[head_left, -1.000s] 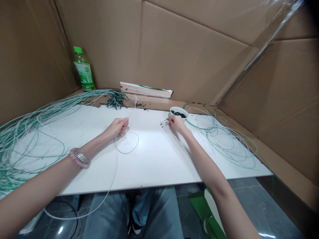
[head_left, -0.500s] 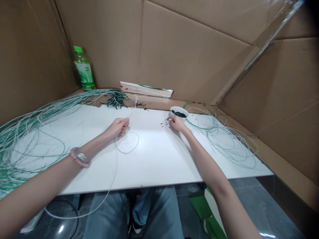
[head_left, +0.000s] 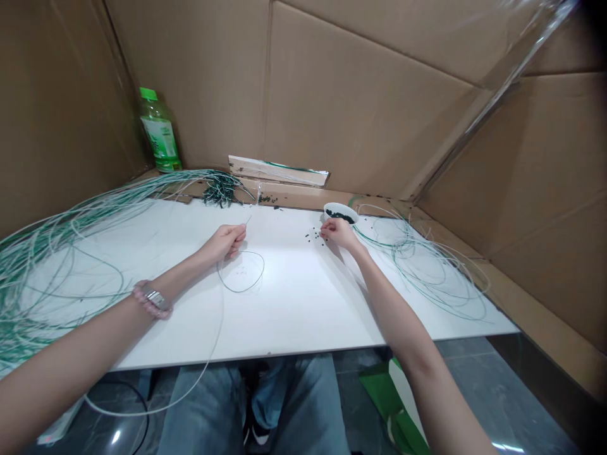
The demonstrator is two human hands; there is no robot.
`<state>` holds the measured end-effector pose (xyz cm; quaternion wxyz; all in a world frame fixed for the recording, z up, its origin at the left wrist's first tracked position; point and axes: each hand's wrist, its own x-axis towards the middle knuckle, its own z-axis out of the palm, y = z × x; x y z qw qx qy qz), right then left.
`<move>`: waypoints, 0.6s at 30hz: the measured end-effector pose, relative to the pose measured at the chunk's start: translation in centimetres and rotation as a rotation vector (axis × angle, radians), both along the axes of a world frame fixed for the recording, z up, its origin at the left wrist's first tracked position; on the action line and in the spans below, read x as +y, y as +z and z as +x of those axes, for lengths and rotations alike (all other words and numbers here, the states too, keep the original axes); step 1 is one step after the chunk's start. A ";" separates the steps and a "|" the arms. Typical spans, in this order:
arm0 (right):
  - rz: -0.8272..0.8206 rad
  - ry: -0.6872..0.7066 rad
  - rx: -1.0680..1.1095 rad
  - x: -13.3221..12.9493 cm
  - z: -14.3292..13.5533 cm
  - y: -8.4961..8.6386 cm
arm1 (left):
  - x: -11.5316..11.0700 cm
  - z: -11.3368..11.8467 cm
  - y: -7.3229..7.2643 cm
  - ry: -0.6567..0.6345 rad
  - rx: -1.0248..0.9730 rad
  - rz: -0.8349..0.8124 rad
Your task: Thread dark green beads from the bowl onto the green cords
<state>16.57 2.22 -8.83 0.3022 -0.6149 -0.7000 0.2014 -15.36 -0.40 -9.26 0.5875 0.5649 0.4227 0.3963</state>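
Observation:
My left hand is closed in a pinch over the white board, with the tip of a thin wire sticking up past the fingers. Below that hand the wire makes a loop, and a pale length hangs over the front edge. My right hand rests just in front of a white bowl of small dark pieces. Its fingertips are pressed together beside several loose dark pieces on the board. Whatever is between them is too small to make out.
Green and white wires sprawl along the left, ending in a dark green cluster. More coiled wires lie at right. A green bottle stands in the back left corner. Cardboard walls enclose the white board.
My right hand has drawn slightly back to the right from the loose dark pieces, its fingertips now closer together. The left hand and its wire stay in place.

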 end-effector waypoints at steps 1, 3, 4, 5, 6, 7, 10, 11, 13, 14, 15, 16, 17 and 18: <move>0.000 -0.004 0.018 0.0 0.0 0.0 | 0.0 0.0 0.0 0.001 0.001 -0.001; 0.005 -0.011 0.050 0.1 0.0 -0.1 | 0.0 0.1 0.1 0.003 0.004 -0.004; 0.009 -0.016 0.064 0.1 0.0 -0.2 | -0.1 0.1 0.1 0.006 0.006 -0.005; 0.014 -0.023 0.077 0.1 0.0 -0.2 | -0.1 0.1 0.1 0.010 0.009 -0.005; 0.020 -0.031 0.089 0.1 0.0 -0.2 | -0.2 0.1 0.2 0.013 0.011 -0.006; 0.026 -0.038 0.100 0.2 0.0 -0.2 | -0.2 0.1 0.2 0.015 0.012 -0.006; 0.032 -0.046 0.128 0.1 0.1 -0.1 | -0.1 0.0 0.2 0.013 0.008 -0.004; 0.031 -0.044 0.135 0.1 0.1 0.0 | -0.1 0.0 0.1 0.010 0.005 -0.001; 0.026 -0.037 0.147 0.1 0.1 0.0 | 0.0 0.0 0.0 0.003 0.000 0.005; 0.022 -0.032 0.151 0.1 0.1 0.0 | 0.0 0.0 0.0 0.000 -0.001 0.006; 0.018 -0.028 0.154 0.0 0.1 0.0 | 0.0 -0.1 0.0 -0.001 -0.001 0.006; 0.013 -0.025 0.155 0.0 0.1 0.0 | 0.0 -0.1 -0.1 -0.001 0.000 0.005; 0.009 -0.023 0.155 0.0 0.1 0.0 | 0.0 -0.1 -0.1 0.000 0.001 0.003; 0.006 -0.021 0.154 0.0 0.1 -0.1 | 0.0 -0.1 -0.1 0.002 0.002 0.003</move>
